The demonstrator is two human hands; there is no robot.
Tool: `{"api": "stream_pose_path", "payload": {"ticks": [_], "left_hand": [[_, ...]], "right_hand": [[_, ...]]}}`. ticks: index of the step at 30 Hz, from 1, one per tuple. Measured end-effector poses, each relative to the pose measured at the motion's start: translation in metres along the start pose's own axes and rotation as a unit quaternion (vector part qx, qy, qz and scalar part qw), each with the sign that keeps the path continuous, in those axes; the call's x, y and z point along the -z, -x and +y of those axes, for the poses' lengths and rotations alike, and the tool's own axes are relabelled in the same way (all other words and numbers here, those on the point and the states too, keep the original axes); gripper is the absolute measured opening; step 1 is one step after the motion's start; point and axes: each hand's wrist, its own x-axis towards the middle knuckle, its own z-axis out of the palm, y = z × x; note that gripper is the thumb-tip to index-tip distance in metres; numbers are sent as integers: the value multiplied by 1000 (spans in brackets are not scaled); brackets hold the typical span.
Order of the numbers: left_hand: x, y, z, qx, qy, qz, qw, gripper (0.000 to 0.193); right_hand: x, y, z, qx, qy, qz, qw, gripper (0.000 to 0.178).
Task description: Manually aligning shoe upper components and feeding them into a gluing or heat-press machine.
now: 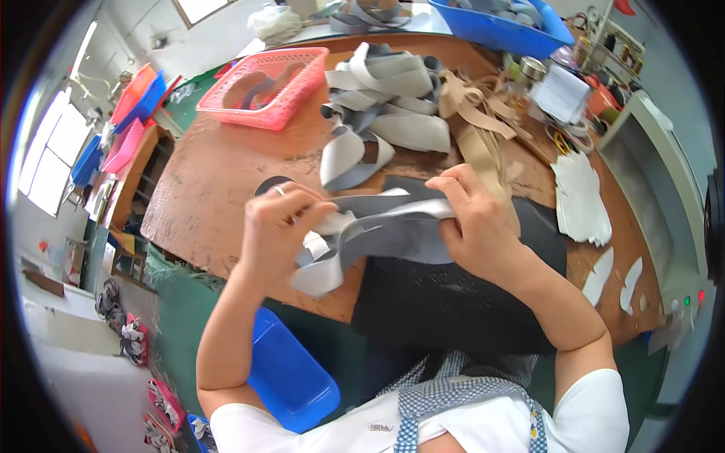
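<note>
While the left hand [279, 217] and right hand [477, 219] each pinch the grey-and-white strips [400, 240], the strips extend between them over the brown table [219, 189] and black mat [453, 302]. A marking [381, 427] on the white shirt [487, 419] is too small to read.

Held strips [400, 240]: supple sheet, smooth; one face matt, the paler one faintly satin; leather or cloth, I cannot tell from here.
Black mat [453, 302]: matt, flecked surface.
Counter [196, 181]: wood-like board, low sheen, scuffed.
Pink basket [308, 84]: perforated plastic, glossy.
Blue tub [294, 370]: smooth plastic, shiny on my feed.
Tan strips [479, 147]: smooth, matt.
Checked apron [468, 389]: cloth, matt.
</note>
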Motion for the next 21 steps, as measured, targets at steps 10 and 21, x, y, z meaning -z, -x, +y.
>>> {"api": "stream_pose_path", "payload": {"ticks": [10, 21], "left_hand": [[92, -42, -215, 102, -107, 258, 955, 49], [-6, -42, -136, 209, -145, 7, 967, 46]], "right_hand": [[61, 125, 51, -399, -86, 97, 908, 21], [80, 170, 78, -446, -187, 171, 858, 21]]}}
